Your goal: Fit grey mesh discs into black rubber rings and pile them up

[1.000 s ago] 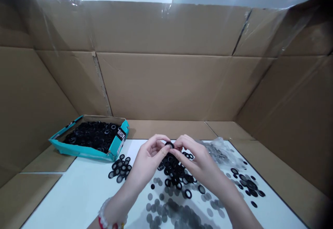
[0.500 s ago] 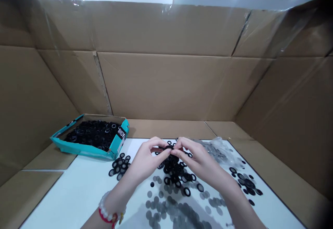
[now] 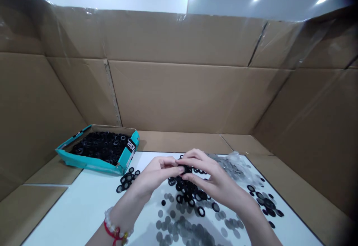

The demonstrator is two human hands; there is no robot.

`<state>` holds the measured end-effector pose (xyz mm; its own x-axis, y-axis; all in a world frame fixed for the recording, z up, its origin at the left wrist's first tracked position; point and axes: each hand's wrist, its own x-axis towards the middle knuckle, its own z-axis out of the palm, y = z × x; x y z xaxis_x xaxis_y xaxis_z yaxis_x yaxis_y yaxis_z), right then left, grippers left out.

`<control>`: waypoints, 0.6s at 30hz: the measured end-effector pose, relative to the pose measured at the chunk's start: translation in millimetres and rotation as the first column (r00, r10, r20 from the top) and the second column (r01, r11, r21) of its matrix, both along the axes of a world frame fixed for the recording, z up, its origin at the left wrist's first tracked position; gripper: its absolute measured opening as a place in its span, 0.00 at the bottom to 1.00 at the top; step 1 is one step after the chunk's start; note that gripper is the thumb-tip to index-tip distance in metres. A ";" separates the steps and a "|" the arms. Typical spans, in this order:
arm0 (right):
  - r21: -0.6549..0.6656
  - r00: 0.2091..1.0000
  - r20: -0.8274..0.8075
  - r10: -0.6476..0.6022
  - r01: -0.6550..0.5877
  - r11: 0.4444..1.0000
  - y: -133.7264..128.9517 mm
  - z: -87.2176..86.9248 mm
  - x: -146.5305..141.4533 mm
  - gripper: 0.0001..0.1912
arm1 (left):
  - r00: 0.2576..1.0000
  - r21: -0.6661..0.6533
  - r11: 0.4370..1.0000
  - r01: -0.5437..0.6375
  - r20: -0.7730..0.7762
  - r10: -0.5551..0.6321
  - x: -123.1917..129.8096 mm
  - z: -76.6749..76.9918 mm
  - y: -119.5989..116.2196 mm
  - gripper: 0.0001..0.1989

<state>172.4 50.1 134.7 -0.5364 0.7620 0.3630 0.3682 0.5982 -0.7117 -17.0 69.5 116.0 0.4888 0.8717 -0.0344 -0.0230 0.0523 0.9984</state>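
Cardboard panels [image 3: 179,97] wall in a white table [image 3: 69,216]. Just beyond its far left corner sits a teal box [image 3: 95,165] full of black rings, its black label [image 3: 131,145] reading "ASHI". Over the pile of black rings [image 3: 186,192] mid-table, the left hand [image 3: 156,175] and right hand [image 3: 212,182] meet, their fingers [image 3: 180,170] closed narrowly on a black rubber ring [image 3: 187,169], mostly hidden, its axis impossible to tell. Grey washers [image 3: 181,227] lie toward the near edge; a clear plastic bag [image 3: 232,164] rests near the far right corner.
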 end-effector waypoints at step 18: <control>-0.080 0.993 -0.098 -0.067 0.060 0.995 -6.0 -0.9 -6.5 0.13 | 0.987 0.111 0.994 0.002 -0.158 0.015 0.8 13.5 -5.1 0.12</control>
<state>165.9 44.1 133.7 -0.4495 0.8209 0.3522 0.3278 0.5184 -0.7898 -16.1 64.4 129.6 0.4793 0.8776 -0.0140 0.1361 -0.0586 0.9890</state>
